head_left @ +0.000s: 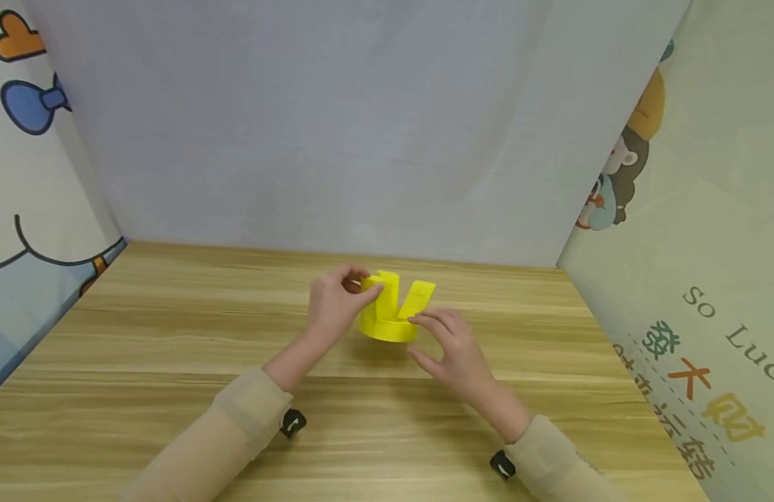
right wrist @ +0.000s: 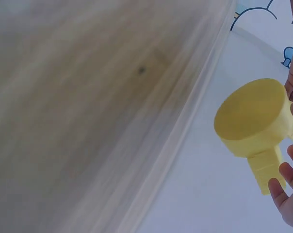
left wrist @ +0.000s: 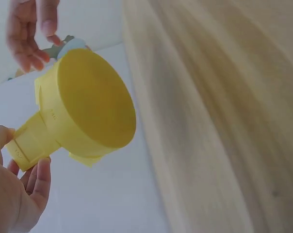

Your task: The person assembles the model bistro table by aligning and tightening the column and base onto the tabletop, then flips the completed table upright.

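Note:
A yellow round, cup-like piece [head_left: 389, 331] with flat tabs standing up from its rim is held a little above the table. In the left wrist view its smooth round base [left wrist: 95, 99] faces the camera. My left hand [head_left: 335, 301] pinches one tab [left wrist: 32, 141] between thumb and fingers. My right hand [head_left: 457, 348] is beside the piece on the right, fingers loosely bent and thumb apart. Its fingertips are close to the rim and another tab [right wrist: 266, 167]; whether they touch, I cannot tell. The inside of the piece is mostly hidden.
The wood-grain table [head_left: 173, 335] spreads around both hands. A pale cloth wall [head_left: 337, 139] rises behind it, with printed panels [head_left: 694, 279] at left and right. Small black devices [head_left: 293, 422] sit by the sleeve cuffs.

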The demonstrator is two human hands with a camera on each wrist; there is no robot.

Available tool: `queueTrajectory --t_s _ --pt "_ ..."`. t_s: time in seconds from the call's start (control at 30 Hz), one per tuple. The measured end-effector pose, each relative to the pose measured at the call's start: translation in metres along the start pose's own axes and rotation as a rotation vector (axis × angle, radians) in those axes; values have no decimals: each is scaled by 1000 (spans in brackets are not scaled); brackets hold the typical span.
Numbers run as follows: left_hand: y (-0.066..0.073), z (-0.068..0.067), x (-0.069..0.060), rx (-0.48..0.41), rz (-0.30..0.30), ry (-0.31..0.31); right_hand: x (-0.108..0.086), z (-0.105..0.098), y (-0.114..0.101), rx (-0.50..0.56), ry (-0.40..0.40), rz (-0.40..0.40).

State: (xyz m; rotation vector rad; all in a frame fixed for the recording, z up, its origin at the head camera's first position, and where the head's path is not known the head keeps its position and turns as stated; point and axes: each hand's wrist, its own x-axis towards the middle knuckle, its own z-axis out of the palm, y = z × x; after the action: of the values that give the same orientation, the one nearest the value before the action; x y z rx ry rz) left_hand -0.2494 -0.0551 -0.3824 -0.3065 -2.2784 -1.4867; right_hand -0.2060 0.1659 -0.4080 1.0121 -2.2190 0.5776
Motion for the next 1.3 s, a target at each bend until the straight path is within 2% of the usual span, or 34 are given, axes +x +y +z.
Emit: queueTrajectory --t_s 0.27,0.5,0.67,0.8,0.9,1.07,1.13,1.3 --pt "16 -14 3 -10 -22 37 8 10 -2 -3 32 12" --pt "18 -17 -1 -18 4 44 14 12 -7 0 58 7" --pt "18 -19 -1 -20 -13 31 15 10 -7 1 52 -13" --pt "14 -24 0 -39 -12 -16 16 6 -6 15 52 -38" --pt "10 -30 0 -34 59 -74 17 1 -4 66 46 -25" --pt "2 -39 -4 58 301 -194 18 -6 -2 248 29 63" --pt "-1 -42 -8 82 376 -237 19 -9 -3 339 19 117" --pt "-12 -47 -19 99 507 -264 25 -18 -8 533 0 259"
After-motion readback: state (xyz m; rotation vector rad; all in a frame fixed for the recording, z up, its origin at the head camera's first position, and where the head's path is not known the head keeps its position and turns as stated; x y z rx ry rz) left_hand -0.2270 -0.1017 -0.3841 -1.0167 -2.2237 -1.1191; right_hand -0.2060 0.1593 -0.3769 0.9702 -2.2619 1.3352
